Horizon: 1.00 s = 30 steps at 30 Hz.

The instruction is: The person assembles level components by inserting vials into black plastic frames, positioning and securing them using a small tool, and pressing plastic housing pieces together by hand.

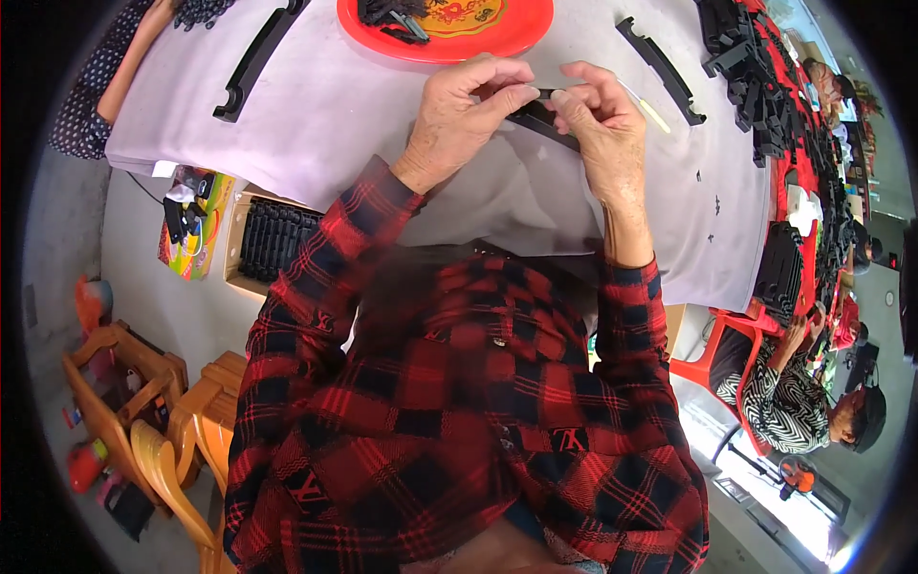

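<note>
Above the near part of the cloth, my left hand (461, 117) and my right hand (608, 129) are close together, fingers closed at the thumbs. Between them is a long black plastic strip (550, 124), partly hidden by my right fingers. Whatever small piece may be at my fingertips is too hidden to make out. Beyond my hands sits a red tray (516, 38) with small black parts (392, 19) in it. Two similar black strips lie apart on the cloth, a left strip (256, 67) and a right strip (665, 75). Near my right hand rests a thin tool with a pale handle (654, 115).
Tiny black bits (717, 205) are scattered on the cloth at right. Black parts (751, 86) are heaped along the right side. Below the table's left edge stands a carton of black parts (277, 237). A person's arm (134, 57) reaches in at upper left; another person (794, 392) sits at right.
</note>
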### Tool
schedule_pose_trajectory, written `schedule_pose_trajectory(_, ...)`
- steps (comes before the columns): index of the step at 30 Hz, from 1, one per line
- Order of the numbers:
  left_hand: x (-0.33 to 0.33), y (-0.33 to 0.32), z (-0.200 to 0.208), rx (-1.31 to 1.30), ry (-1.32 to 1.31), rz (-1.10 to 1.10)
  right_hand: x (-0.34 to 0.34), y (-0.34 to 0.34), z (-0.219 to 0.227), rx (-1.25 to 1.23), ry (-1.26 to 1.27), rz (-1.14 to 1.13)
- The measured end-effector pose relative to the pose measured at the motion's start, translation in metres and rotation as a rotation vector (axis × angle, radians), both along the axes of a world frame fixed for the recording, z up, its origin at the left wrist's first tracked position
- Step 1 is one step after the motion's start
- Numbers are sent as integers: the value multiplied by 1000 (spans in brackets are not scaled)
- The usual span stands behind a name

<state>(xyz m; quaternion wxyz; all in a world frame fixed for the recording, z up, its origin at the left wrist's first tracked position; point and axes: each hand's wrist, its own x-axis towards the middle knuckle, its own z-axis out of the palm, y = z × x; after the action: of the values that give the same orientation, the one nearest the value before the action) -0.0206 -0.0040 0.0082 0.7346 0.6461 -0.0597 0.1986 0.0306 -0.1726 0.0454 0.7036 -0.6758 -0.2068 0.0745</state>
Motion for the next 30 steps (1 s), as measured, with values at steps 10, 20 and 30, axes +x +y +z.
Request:
schedule_pose_trajectory(10,-4,-6,4,50,-11,29,-9,-8,-4,-59,62,-104)
schedule_pose_trajectory(20,2,3,-5,865,-294,199,1,-48,1,77,222,-235)
schedule_pose_trajectory(30,1,3,-15,924,-194,89,-19,-48,0,-193,308,-358)
